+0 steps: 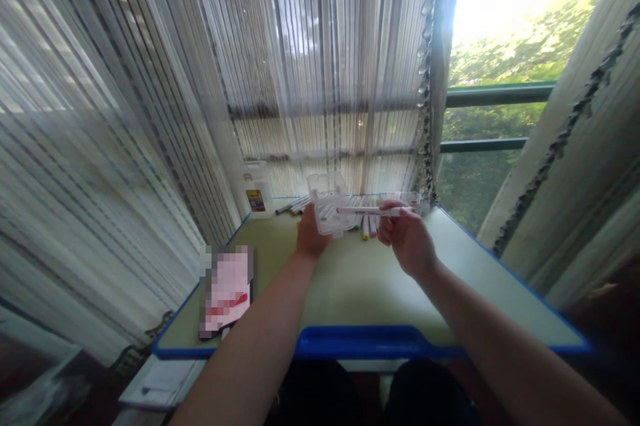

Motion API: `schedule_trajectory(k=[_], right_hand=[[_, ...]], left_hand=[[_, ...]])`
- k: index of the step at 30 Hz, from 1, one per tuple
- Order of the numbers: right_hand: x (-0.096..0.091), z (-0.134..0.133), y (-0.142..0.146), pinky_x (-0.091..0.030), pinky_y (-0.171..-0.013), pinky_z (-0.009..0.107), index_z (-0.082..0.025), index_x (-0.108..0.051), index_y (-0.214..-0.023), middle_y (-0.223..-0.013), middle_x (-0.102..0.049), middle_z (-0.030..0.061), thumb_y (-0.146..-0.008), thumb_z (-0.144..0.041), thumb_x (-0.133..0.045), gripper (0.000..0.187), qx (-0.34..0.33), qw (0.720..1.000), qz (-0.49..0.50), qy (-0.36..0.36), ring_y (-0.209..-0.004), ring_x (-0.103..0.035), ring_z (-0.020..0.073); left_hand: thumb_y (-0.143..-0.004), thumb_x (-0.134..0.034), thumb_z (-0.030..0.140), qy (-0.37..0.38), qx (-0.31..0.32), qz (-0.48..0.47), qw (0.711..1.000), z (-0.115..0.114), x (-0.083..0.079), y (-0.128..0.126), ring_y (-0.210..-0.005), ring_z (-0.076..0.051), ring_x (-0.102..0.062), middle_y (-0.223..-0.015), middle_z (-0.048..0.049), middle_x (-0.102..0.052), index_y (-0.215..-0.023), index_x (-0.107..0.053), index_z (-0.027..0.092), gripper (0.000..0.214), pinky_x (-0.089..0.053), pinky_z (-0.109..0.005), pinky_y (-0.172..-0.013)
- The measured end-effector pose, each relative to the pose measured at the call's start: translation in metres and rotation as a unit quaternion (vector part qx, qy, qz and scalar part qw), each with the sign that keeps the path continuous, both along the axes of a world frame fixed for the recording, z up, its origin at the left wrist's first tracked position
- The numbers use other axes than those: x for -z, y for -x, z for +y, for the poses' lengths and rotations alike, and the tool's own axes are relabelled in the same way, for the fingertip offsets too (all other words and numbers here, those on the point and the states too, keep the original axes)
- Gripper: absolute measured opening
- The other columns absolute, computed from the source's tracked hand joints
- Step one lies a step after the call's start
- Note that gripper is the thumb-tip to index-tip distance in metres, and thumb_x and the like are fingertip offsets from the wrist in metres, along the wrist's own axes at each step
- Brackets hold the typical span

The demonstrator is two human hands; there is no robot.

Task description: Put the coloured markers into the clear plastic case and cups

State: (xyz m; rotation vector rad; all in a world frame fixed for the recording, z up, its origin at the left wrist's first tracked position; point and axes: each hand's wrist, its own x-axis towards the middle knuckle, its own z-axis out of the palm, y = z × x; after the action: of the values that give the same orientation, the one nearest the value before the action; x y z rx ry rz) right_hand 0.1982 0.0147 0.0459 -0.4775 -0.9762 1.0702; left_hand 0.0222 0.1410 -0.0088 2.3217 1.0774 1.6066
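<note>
My left hand (311, 234) grips a clear plastic marker case (331, 209), lifted a little above the desk. My right hand (406, 236) pinches a white marker (367, 211) and holds it level, its left end over the case. Several more markers (367, 225) lie on the desk behind and under the case, with a few others (295, 206) further left. A second clear plastic piece (400, 198) rests at the back right.
The small greenish desk (360, 279) has a blue rim and a blue front lip. A pixelated flat item (226, 289) lies at its left front. A clear container with a yellow label (256, 194) stands at the back left. Striped curtains hang close behind.
</note>
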Motion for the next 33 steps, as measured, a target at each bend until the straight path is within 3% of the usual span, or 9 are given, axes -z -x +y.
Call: schedule_trajectory(k=[4,10,16,19,23,28,33], right_hand=[[0.0,0.003,-0.004,-0.024,-0.037,0.021,-0.018,-0.063,-0.075,-0.04,-0.036,-0.0073,-0.076,-0.046,-0.05,0.031,0.045,0.999,0.013,-0.009,-0.036,-0.03,0.0077],[0.001,0.003,-0.005,-0.026,-0.036,0.02,-0.022,-0.058,-0.077,-0.049,-0.047,-0.0057,-0.069,-0.034,-0.052,0.016,0.069,0.997,0.014,-0.029,-0.04,-0.04,0.0092],[0.006,-0.006,-0.001,-0.033,-0.042,0.022,-0.022,-0.058,-0.084,-0.052,-0.052,-0.0054,-0.072,-0.022,-0.055,0.013,0.139,0.978,-0.131,-0.082,-0.045,-0.046,0.0104],[0.011,-0.008,0.003,-0.036,-0.044,0.023,-0.023,-0.059,-0.087,-0.058,-0.055,-0.0038,-0.076,-0.022,-0.057,0.012,0.176,0.953,-0.228,-0.096,-0.049,-0.049,0.0107],[0.012,-0.007,0.009,-0.043,-0.049,0.025,-0.023,-0.064,-0.09,-0.067,-0.06,-0.0006,-0.077,-0.024,-0.062,0.013,0.246,0.895,-0.345,-0.135,-0.052,-0.053,0.0108],[0.012,-0.005,0.02,-0.045,-0.054,0.027,-0.025,-0.069,-0.095,-0.072,-0.063,0.0014,-0.08,-0.026,-0.062,0.016,0.283,0.833,-0.428,-0.206,-0.053,-0.051,0.0111],[0.014,-0.001,0.024,-0.046,-0.073,0.037,-0.026,-0.07,-0.094,-0.08,-0.068,0.0058,-0.08,-0.032,-0.063,0.016,0.338,0.773,-0.486,-0.228,-0.073,-0.057,0.0193]], left_hand=[[-0.07,-0.057,0.014,-0.022,-0.004,-0.003,1.0,-0.004,-0.002,-0.001,-0.106,-0.025,-0.055,-0.11,-0.0106,-0.057,-0.112,-0.049,0.021,0.044,-0.048,-0.041,-0.087],[-0.068,-0.06,0.015,-0.041,-0.006,0.009,0.999,-0.01,-0.006,-0.001,-0.105,-0.025,-0.057,-0.108,-0.0102,-0.058,-0.109,-0.051,0.02,0.042,-0.048,-0.038,-0.089],[-0.069,-0.058,0.016,-0.036,-0.009,-0.009,0.999,-0.011,-0.005,-0.002,-0.102,-0.024,-0.058,-0.107,-0.009,-0.059,-0.113,-0.047,0.02,0.045,-0.05,-0.038,-0.088],[-0.069,-0.059,0.016,-0.037,0.004,-0.006,0.999,-0.012,-0.007,-0.003,-0.104,-0.024,-0.058,-0.11,-0.0091,-0.059,-0.114,-0.047,0.021,0.046,-0.05,-0.039,-0.088],[-0.072,-0.056,0.016,-0.055,0.013,0.017,0.998,-0.017,-0.013,-0.006,-0.105,-0.025,-0.057,-0.107,-0.0084,-0.06,-0.107,-0.051,0.021,0.037,-0.049,-0.042,-0.091],[-0.073,-0.057,0.021,-0.046,0.025,0.023,0.998,-0.025,-0.016,-0.012,-0.098,-0.023,-0.059,-0.102,-0.0078,-0.059,-0.103,-0.052,0.021,0.031,-0.05,-0.04,-0.088],[-0.072,-0.06,0.026,-0.025,0.026,0.025,0.999,-0.03,-0.016,-0.018,-0.096,-0.025,-0.06,-0.098,-0.0079,-0.06,-0.098,-0.051,0.022,0.028,-0.051,-0.039,-0.087]])
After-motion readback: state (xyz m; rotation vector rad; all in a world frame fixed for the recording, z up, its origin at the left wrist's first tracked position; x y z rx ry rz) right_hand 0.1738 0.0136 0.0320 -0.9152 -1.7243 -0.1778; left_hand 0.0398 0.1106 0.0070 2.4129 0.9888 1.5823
